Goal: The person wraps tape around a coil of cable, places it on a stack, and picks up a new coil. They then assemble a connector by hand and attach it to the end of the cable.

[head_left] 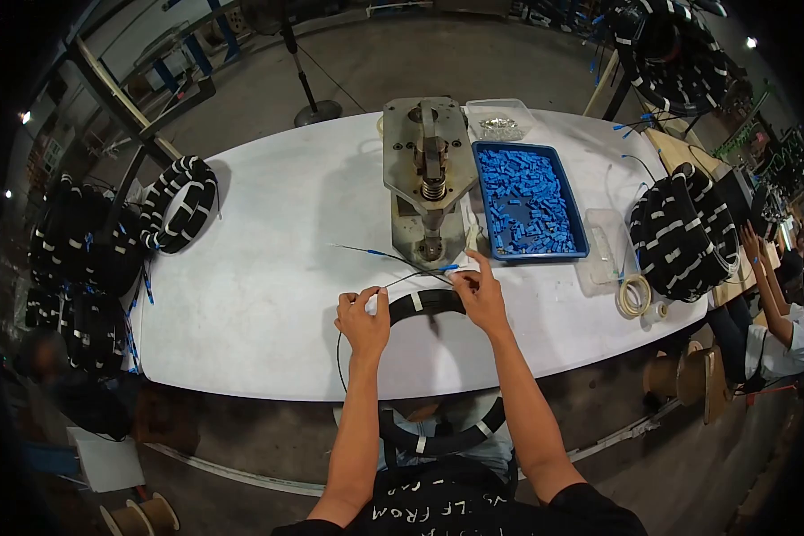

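Observation:
My left hand is closed in a pinch on a thin black cable, left of centre at the front of the table. My right hand pinches the same cable near its end, beside a blue connector sleeve. A second cable end with a blue sleeve crosses it and points left. The black cable coil, banded with white tape, hangs over the table edge between my forearms. White material shows at the fingers of both hands. Just beyond stands a metal press.
Right of the press are a blue tray of blue sleeves, a clear box of small metal parts and a clear plastic container. Taped cable coils lie at right, another coil at left. A co-worker's arms show far right.

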`<action>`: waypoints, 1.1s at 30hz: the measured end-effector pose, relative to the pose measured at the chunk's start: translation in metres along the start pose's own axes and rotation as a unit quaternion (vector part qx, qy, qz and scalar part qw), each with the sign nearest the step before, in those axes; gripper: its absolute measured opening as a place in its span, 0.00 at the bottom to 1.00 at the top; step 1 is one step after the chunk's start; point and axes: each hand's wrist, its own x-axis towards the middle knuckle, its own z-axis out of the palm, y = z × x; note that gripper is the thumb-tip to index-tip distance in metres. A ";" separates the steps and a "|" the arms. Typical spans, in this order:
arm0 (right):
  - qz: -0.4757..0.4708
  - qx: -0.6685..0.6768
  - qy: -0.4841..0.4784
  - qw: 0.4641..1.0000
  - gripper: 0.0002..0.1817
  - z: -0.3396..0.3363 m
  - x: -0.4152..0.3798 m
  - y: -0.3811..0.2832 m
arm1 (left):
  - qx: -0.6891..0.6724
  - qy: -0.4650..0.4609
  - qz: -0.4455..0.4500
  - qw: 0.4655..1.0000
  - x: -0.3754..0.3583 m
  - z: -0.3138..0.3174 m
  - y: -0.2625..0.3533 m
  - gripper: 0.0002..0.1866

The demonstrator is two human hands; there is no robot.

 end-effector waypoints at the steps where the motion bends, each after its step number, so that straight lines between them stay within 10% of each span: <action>1: -0.006 0.042 -0.010 0.999 0.17 0.001 0.003 0.009 | 0.004 -0.004 -0.005 1.000 0.000 0.000 0.001 0.13; 11: -0.027 -0.016 -0.075 0.997 0.09 -0.001 0.005 0.004 | -0.012 0.133 0.169 0.976 -0.003 0.004 0.035 0.23; 14: -0.017 -0.020 -0.093 0.995 0.08 -0.003 0.004 0.004 | 0.048 -0.031 0.356 0.933 0.002 0.015 0.047 0.18; 33: 0.013 -0.039 -0.071 0.997 0.12 0.009 0.020 -0.004 | -0.021 -0.080 0.303 0.949 0.034 0.039 0.042 0.08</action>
